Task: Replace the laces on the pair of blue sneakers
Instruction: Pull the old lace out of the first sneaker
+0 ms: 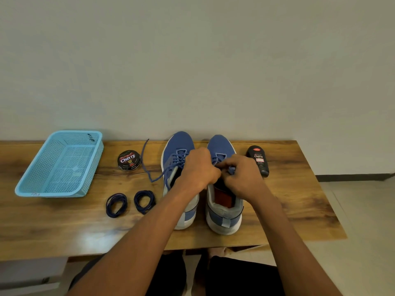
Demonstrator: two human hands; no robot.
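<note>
Two blue sneakers stand side by side on the wooden table, toes toward the wall. The left sneaker [178, 146] has its blue lace [147, 165] undone, one end trailing left across the table. Over the right sneaker [222, 212] both hands meet at the lacing. My left hand [197, 167] and my right hand [241, 176] have fingers curled, pinching the right sneaker's blue lace [220, 157] near the tongue. Two coiled dark navy laces [116, 205] [145, 200] lie left of the shoes.
A light blue plastic basket [25, 189] sits at the table's left. A round Cherry polish tin [129, 160] lies between basket and shoes. A black Cherry polish bottle [258, 160] lies right of the right sneaker. The table's front edge [128, 253] is near my knees.
</note>
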